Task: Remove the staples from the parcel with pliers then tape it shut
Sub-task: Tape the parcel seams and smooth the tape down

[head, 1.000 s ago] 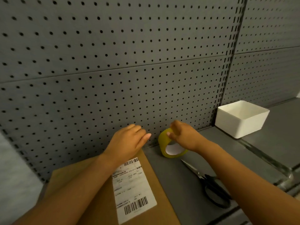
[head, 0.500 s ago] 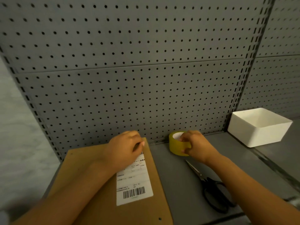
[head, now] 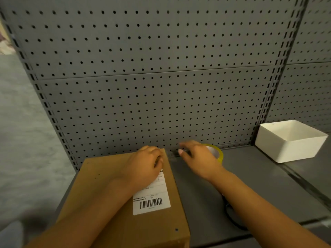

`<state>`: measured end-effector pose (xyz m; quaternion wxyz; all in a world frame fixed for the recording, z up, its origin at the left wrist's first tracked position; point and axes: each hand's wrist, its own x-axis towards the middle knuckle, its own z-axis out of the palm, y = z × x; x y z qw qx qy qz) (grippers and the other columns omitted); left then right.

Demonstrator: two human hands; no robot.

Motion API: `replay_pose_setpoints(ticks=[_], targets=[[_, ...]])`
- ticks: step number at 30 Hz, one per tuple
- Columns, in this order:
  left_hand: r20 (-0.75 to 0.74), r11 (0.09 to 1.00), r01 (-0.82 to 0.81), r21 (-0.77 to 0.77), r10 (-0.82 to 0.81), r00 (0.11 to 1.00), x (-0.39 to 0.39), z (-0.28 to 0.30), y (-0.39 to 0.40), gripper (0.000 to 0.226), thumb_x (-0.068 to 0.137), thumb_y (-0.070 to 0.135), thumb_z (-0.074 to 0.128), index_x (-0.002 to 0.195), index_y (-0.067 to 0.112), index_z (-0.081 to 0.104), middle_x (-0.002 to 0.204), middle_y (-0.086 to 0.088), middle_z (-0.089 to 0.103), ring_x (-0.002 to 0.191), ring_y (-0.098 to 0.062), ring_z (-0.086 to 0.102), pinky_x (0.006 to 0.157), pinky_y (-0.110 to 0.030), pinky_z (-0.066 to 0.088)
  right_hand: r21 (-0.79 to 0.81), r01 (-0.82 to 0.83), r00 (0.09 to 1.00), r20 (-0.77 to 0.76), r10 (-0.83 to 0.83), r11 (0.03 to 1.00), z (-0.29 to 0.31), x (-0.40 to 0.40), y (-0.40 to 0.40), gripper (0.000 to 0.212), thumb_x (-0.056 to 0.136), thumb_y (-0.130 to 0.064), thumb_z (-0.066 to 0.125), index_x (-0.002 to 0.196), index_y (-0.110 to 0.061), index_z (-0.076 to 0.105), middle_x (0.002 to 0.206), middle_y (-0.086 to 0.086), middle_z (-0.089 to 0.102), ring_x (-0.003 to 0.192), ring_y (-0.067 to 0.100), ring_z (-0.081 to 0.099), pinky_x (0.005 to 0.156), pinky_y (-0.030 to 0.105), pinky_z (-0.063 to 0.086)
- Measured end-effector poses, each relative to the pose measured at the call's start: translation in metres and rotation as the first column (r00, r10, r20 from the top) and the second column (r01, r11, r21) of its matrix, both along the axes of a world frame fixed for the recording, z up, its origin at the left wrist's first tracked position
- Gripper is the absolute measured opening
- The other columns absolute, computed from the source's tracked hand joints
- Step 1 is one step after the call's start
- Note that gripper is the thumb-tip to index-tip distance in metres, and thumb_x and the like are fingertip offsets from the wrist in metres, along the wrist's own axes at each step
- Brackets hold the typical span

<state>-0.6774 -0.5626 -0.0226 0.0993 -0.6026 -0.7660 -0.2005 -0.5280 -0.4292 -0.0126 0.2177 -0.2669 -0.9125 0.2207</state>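
The brown cardboard parcel [head: 107,185], with a white barcode label [head: 152,203], lies on the grey shelf at the lower left. My left hand [head: 145,165] rests on the parcel's far right corner with its fingers curled; nothing shows between them. The yellow tape roll [head: 218,154] stands on the shelf by the back wall, just right of the parcel. My right hand [head: 198,156] hovers in front of the roll and hides most of it. Its fingers stretch left toward the parcel corner and are blurred. No pliers are in view.
Black-handled scissors [head: 231,217] lie on the shelf [head: 259,185], mostly hidden under my right forearm. A white open bin [head: 290,149] stands at the back right. A grey pegboard wall [head: 161,86] closes the back. The floor drops away on the left.
My right hand gripped the tape roll half a second ago; now its fingers reach left past the roll. My left hand stayed on the parcel corner. The view tilted down and shifted left.
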Motion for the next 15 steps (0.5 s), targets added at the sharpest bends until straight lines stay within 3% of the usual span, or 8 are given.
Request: replay_pose_setpoints(ticks=[3,5,7,10,15], targets=[[-0.006,0.999,0.022,-0.024,-0.023,1.0,0.0,0.001,-0.001,0.028,0.098,0.031,0.039,0.116,0.023,0.059,0.113,0.01,0.058,0.103,-0.004,0.047,0.089,-0.022,0.042,-0.193,-0.147,0.989,-0.004,0.149,0.97,0.004,-0.013,-0.026,0.052,0.1,-0.037,0.041,0.148,-0.016,0.033,0.152,0.003,0.035,0.14,0.017,0.032,0.113,0.027,0.026],[-0.013,0.999,0.033,-0.031,-0.033,0.999,0.0,0.0,-0.002,0.029,0.098,0.031,0.038,0.117,0.021,0.058,0.116,0.009,0.058,0.106,-0.005,0.047,0.092,-0.02,0.039,-0.289,-0.196,0.972,0.069,0.225,0.937,-0.003,-0.017,-0.034,0.058,0.101,-0.042,0.033,0.152,-0.02,0.017,0.158,-0.001,0.02,0.146,0.014,0.014,0.115,0.025,0.013],[-0.021,0.999,0.032,-0.022,-0.032,0.999,0.001,-0.001,-0.002,0.032,0.098,0.03,0.039,0.12,0.019,0.058,0.121,0.007,0.057,0.111,-0.006,0.046,0.094,-0.016,0.034,-0.394,-0.193,0.96,0.112,0.256,0.899,-0.013,-0.016,-0.039,0.062,0.101,-0.048,0.027,0.153,-0.025,0.004,0.16,-0.002,0.012,0.147,0.013,0.007,0.117,0.027,0.01],[-0.028,1.0,0.02,-0.018,-0.02,0.999,0.002,-0.002,-0.001,0.034,0.098,0.029,0.039,0.123,0.016,0.058,0.125,0.004,0.057,0.115,-0.009,0.046,0.098,-0.02,0.034,-0.48,-0.148,0.963,0.127,0.236,0.864,-0.016,-0.014,-0.038,0.067,0.098,-0.055,0.026,0.153,-0.028,-0.001,0.159,0.002,0.016,0.147,0.017,0.016,0.119,0.034,0.018],[-0.048,0.999,0.025,-0.031,-0.027,0.998,0.003,-0.003,-0.001,0.03,0.098,0.027,0.038,0.121,0.018,0.056,0.124,0.005,0.054,0.115,-0.009,0.044,0.1,-0.025,0.037,-0.443,-0.106,0.958,0.196,0.211,0.89,-0.008,-0.027,-0.034,0.061,0.102,-0.046,0.02,0.153,-0.021,-0.001,0.158,0.009,0.022,0.143,0.024,0.027,0.11,0.028,0.025]])
